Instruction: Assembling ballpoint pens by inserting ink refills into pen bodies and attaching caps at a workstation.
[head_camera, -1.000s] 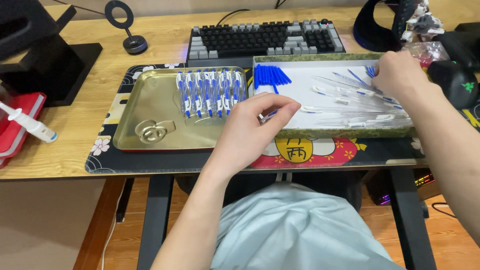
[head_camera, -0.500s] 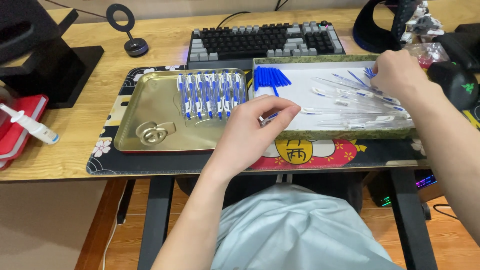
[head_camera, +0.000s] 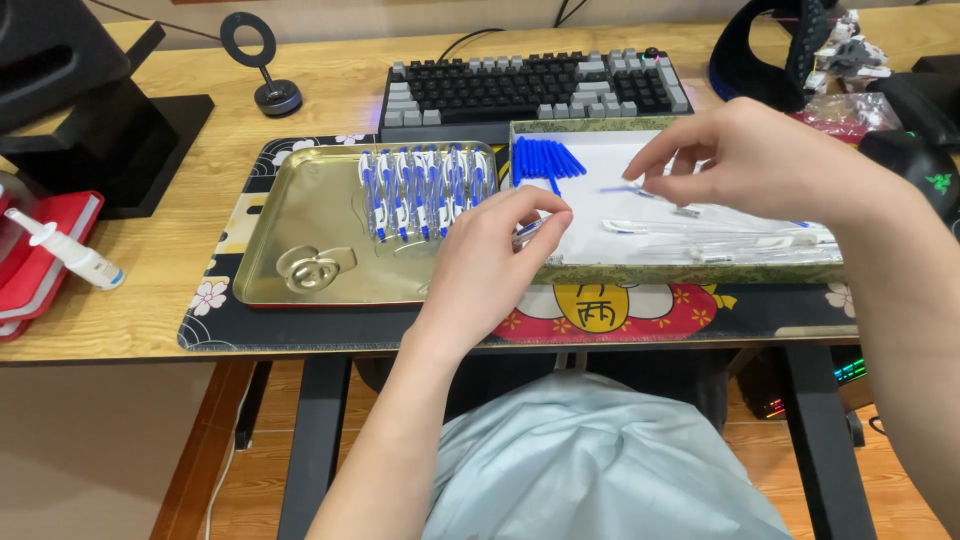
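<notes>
Left hand (head_camera: 495, 250) pinching pen part (head_camera: 528, 229) near gold tray (head_camera: 300, 225). Right hand (head_camera: 760, 160) gripping thin blue refill (head_camera: 625, 189) over white box (head_camera: 600, 215), far right.

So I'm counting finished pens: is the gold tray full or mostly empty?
Mostly empty. The gold tray holds one row of blue-and-white pens along its far edge; the rest shows bare metal.

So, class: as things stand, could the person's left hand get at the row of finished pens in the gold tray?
Probably yes. The left hand hovers at the gold tray edge, right beside the row of finished pens, with nothing lying between them. It does pinch a small pen part, so its fingers are busy.
</notes>
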